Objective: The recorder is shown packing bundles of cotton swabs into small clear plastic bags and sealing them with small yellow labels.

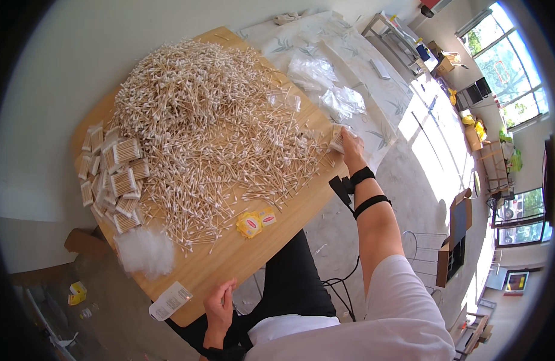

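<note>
On the left part of the wooden surface (pixel 229 259) lies a group of small packed bundles (pixel 112 174) of cotton swabs, side by side; most of them have their long axis going from lower left to upper right. Just below them sits a soft heap of clear small bags (pixel 146 249), and a white label card (pixel 170 301) hangs over the near edge of the surface.

The left hand (pixel 220 310) is at this near edge, close to the label card. Its fingers are bent and loosely together, and they touch the edge of the surface; it holds nothing that I can see.

In the middle, the big pile of loose cotton swabs (pixel 211 120) covers most of the surface. The sticks point in all directions, so there is no common axis. Two small yellow packets (pixel 255 222) lie near the front edge.

The right hand (pixel 349 144) is stretched to the far right edge of the surface, with black straps on the wrist. It is closed on a small bundle of swabs (pixel 336 137), which sits at the edge of the pile. The fingertips are hidden behind the bundle, and its direction is hard to make out. Behind it, more clear plastic bags (pixel 334 90) lie on a patterned cloth (pixel 374 72).
</note>
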`<state>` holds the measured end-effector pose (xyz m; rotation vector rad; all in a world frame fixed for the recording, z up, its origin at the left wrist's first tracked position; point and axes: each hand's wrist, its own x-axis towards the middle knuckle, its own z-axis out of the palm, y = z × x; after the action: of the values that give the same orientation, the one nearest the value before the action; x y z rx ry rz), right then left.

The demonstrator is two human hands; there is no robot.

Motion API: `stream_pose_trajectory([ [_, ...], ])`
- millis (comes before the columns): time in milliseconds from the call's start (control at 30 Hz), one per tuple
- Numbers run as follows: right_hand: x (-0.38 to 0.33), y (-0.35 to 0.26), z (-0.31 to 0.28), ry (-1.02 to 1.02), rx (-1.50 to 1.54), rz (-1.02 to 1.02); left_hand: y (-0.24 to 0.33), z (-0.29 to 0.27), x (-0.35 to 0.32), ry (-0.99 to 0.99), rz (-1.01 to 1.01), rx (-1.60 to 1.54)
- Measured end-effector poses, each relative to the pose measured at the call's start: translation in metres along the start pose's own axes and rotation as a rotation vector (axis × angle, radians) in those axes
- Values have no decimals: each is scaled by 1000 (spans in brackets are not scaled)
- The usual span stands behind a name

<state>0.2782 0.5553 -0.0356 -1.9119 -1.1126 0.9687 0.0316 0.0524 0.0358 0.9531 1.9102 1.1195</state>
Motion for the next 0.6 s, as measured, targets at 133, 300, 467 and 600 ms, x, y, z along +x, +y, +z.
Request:
stream_pose_trajectory([
  [133, 21, -31, -1, -96, 43, -127, -6, 11, 2, -38, 42, 2],
  [300, -14, -60, 56, -311, 203, -132, -2, 15, -1, -48, -17, 71],
  [467, 22, -43, 54, -147, -243, -379, -3, 28, 6, -44, 4, 8],
  [600, 8, -24, 45, 155, -229, -421, 7, 22, 4, -10, -17, -15],
])
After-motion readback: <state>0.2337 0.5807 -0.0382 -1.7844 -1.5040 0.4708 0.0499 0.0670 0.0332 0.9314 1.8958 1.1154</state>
